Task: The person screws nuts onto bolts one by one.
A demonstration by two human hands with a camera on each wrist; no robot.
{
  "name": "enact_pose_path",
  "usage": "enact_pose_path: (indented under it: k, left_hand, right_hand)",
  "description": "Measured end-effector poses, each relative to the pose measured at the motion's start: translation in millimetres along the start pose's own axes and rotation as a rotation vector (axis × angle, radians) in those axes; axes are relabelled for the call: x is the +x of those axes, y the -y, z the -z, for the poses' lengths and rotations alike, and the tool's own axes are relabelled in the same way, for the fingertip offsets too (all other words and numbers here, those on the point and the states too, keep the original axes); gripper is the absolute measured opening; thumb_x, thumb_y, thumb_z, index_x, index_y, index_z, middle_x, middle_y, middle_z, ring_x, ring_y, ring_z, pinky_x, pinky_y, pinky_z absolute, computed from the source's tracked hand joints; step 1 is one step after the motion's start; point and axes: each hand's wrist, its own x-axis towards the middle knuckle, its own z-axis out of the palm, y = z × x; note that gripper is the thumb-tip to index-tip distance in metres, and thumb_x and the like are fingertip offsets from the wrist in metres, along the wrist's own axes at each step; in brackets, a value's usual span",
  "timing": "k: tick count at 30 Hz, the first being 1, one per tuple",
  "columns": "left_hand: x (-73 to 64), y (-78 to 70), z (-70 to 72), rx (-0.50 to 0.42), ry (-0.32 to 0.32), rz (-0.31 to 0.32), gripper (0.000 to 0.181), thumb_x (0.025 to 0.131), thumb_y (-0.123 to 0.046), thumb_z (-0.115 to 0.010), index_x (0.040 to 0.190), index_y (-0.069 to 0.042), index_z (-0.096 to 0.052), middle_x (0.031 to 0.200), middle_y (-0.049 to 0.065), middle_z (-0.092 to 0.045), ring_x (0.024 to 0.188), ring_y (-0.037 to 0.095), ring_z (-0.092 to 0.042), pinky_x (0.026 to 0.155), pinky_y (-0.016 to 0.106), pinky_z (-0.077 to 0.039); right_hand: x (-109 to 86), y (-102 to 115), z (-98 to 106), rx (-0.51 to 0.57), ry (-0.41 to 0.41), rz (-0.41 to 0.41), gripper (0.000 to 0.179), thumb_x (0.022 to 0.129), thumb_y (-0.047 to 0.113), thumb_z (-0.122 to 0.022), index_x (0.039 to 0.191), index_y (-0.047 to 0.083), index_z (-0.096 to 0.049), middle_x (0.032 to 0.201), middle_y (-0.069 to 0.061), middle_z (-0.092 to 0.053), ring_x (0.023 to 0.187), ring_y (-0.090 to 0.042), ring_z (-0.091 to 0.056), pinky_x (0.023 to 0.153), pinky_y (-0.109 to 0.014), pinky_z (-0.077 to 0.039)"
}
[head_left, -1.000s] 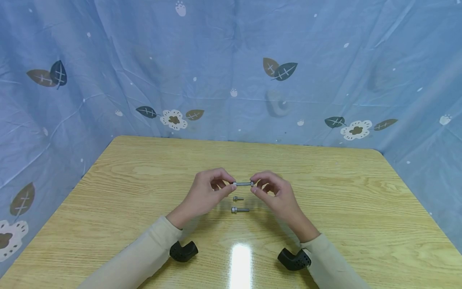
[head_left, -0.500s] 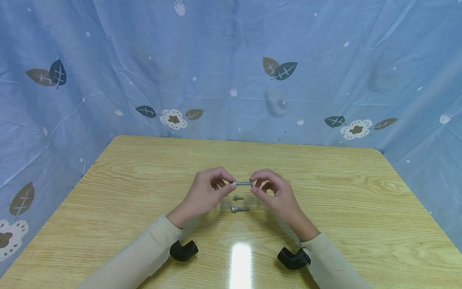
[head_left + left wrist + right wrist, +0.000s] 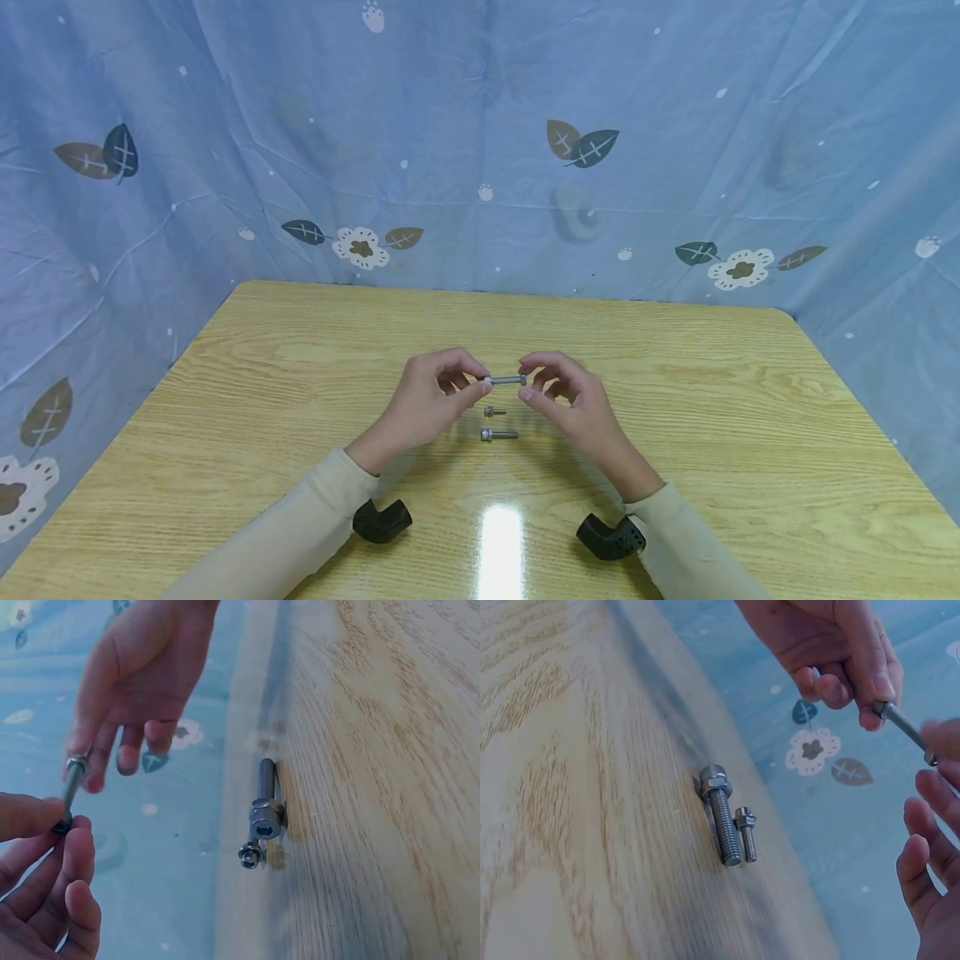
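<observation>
Above the table, my left hand (image 3: pixel 431 400) pinches the socket head of a metal bolt (image 3: pixel 506 380) between thumb and forefinger. The bolt lies roughly level and points right. At its far end is a hex nut (image 3: pixel 931 756). My right hand (image 3: pixel 573 400) is at that end, with the forefinger above the nut and the thumb below it. A small gap shows between these fingertips and the nut in the head view. Below the hands lie a small bolt (image 3: pixel 745 831) and a thicker bolt (image 3: pixel 723 817), each with a nut close to its head.
The wood-grain table (image 3: pixel 300 350) bears the two loose bolts near its middle. A blue patterned curtain (image 3: pixel 480 167) hangs behind the table and at both sides. Black curved pieces (image 3: pixel 382 522) sit under both wrists. A bright reflection shows on the front of the tabletop.
The right fingertips have parted slightly from the nut, and the bolt's nut end has tipped up a little. The left hand and the loose bolts have stayed in place.
</observation>
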Motion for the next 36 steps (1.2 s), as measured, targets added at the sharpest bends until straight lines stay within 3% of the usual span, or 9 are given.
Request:
enact_pose_path:
  k: [6, 15, 24, 36]
  left_hand:
    - [-0.2, 0.3, 0.2, 0.009, -0.002, 0.005, 0.004, 0.090, -0.017, -0.070, 0.093, -0.019, -0.072, 0.085, -0.004, -0.069, 0.068, 0.013, -0.063, 0.060, 0.028, -0.054]
    - [-0.3, 0.3, -0.6, 0.004, 0.003, 0.003, 0.004, 0.090, -0.017, -0.070, 0.092, -0.019, -0.071, 0.085, -0.003, -0.069, 0.067, 0.013, -0.063, 0.060, 0.028, -0.054]
    - [-0.9, 1.4, -0.3, 0.006, 0.003, -0.008, 0.004, 0.090, -0.016, -0.070, 0.093, -0.018, -0.071, 0.085, -0.003, -0.069, 0.067, 0.013, -0.062, 0.060, 0.028, -0.053]
    - [-0.9, 2.0, -0.8, 0.010, 0.002, -0.017, 0.004, 0.090, -0.016, -0.069, 0.093, -0.017, -0.072, 0.085, -0.003, -0.069, 0.067, 0.012, -0.062, 0.060, 0.028, -0.054]
  right_hand:
    - [0.0, -0.5, -0.9, 0.013, -0.008, 0.087, 0.024, 0.090, -0.004, -0.063, 0.112, 0.006, -0.064, 0.106, -0.011, -0.063, 0.084, -0.011, -0.058, 0.063, -0.026, -0.050]
    - [-1.1, -0.8, 0.6, -0.010, 0.001, -0.009, 0.021, 0.092, 0.005, -0.063, 0.113, 0.007, -0.064, 0.106, -0.009, -0.065, 0.089, -0.009, -0.059, 0.070, -0.026, -0.051]
    - [-0.6, -3.3, -1.1, 0.000, -0.015, 0.091, 0.023, 0.089, -0.003, -0.064, 0.110, 0.008, -0.065, 0.105, -0.011, -0.063, 0.080, -0.012, -0.057, 0.062, -0.026, -0.050]
    - [-1.5, -0.2, -0.3, -0.027, 0.001, -0.016, 0.021, 0.092, 0.006, -0.063, 0.111, 0.014, -0.066, 0.103, -0.008, -0.066, 0.087, -0.009, -0.059, 0.068, -0.026, -0.052]
